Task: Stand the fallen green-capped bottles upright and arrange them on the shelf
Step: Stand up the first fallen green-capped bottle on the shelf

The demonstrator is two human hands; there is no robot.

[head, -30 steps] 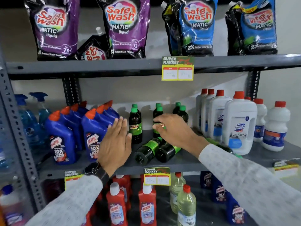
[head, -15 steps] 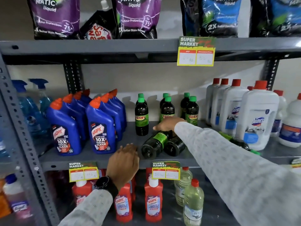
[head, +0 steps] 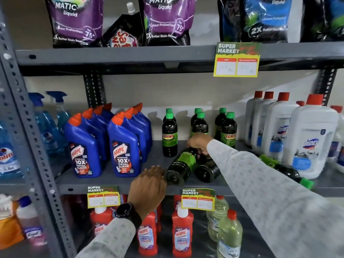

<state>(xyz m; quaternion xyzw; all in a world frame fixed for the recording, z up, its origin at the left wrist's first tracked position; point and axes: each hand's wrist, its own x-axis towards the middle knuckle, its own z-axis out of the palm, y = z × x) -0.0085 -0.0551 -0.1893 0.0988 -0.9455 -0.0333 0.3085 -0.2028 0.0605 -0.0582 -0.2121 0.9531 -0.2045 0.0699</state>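
Note:
Several dark green-capped bottles stand upright at the back of the middle shelf (head: 115, 180), among them one on the left (head: 169, 135) and one on the right (head: 229, 130). Two fallen bottles lie side by side with their bases towards me, the left one (head: 181, 164) and the right one (head: 207, 170). My right hand (head: 198, 144) curls over the neck end of the left fallen bottle. My left hand (head: 149, 185) rests at the shelf's front edge, fingers apart, just beside that bottle's base. Another fallen bottle (head: 287, 172) lies behind my right sleeve.
Blue Harpic bottles (head: 122, 146) stand close on the left of the green-capped ones, white red-capped jugs (head: 309, 138) close on the right. Detergent pouches (head: 167, 21) sit on the shelf above. Red bottles (head: 182, 233) and price tags (head: 198, 199) are below.
My left hand has dropped from beside the blue bottles to the shelf's front edge. My right hand has moved from a standing bottle down onto the fallen bottles' necks. The view has come closer.

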